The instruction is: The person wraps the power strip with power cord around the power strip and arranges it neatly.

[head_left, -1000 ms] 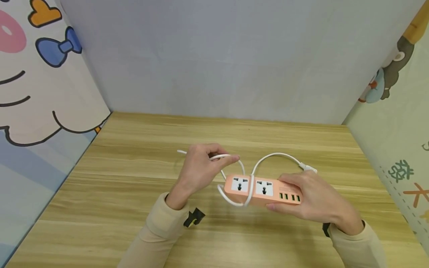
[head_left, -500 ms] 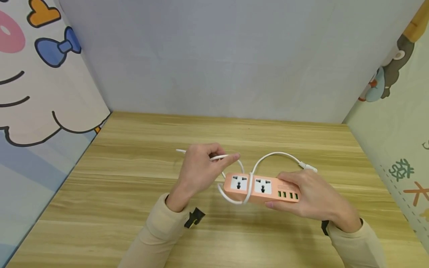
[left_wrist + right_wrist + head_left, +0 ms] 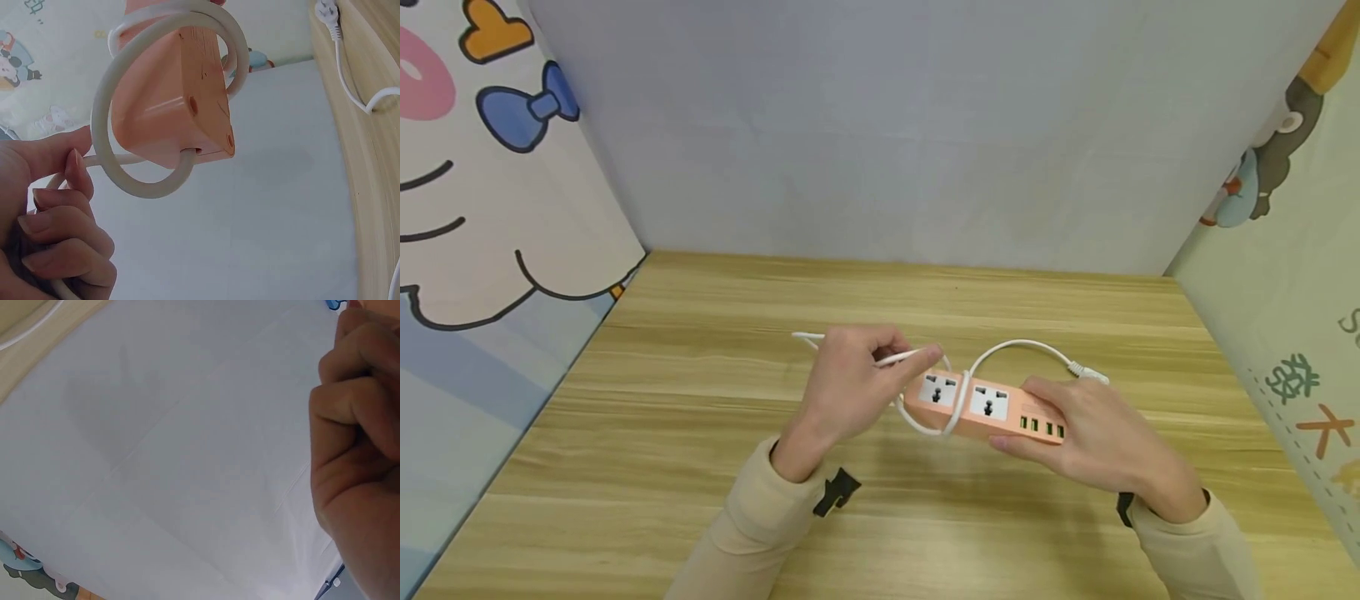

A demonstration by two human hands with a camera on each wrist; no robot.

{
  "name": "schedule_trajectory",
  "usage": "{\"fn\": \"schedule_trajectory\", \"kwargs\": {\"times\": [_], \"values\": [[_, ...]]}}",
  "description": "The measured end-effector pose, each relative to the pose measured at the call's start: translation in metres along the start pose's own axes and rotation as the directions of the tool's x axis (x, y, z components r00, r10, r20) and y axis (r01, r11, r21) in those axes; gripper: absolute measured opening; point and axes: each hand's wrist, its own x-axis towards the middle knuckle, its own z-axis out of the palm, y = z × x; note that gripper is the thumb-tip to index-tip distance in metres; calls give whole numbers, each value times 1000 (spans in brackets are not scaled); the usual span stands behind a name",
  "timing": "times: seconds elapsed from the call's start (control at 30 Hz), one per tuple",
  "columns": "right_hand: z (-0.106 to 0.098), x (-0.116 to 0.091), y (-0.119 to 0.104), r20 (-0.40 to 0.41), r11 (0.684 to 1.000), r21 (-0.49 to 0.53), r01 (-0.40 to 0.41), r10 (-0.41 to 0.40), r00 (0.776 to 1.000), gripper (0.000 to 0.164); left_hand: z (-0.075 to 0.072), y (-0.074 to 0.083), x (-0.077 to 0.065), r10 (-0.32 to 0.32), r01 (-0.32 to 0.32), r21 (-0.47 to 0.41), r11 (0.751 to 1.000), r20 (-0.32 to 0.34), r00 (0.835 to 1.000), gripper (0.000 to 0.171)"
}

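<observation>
An orange power strip (image 3: 964,427) with two white sockets and several USB ports is held up over the table. My right hand (image 3: 1093,435) grips its USB end, thumb along the near side. The white cord (image 3: 103,112) leaves the strip's left end and loops around its body. My left hand (image 3: 861,379) pinches a stretch of that cord between thumb and forefinger just beyond the left end; in the left wrist view its other fingers curl in, with cord passing beneath them. The plug (image 3: 1088,374) lies on the table beyond my right hand.
The wood-grain table (image 3: 700,467) backs onto a plain grey-white wall (image 3: 880,142). Cartoon-printed panels stand at the left (image 3: 490,208) and right (image 3: 1285,317). A loop of cord (image 3: 808,337) shows beyond my left hand.
The strip's left end has risen slightly towards my left hand, and the cord loop at that end has drawn in closer. Both hands keep their holds.
</observation>
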Motion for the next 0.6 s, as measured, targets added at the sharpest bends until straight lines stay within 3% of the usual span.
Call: {"fn": "schedule_trajectory", "kwargs": {"times": [0.6], "values": [[1, 2, 5, -40, 994, -88, -66, 62, 997, 41, 3, 7, -2, 22, -27, 82, 996, 62, 998, 30]]}}
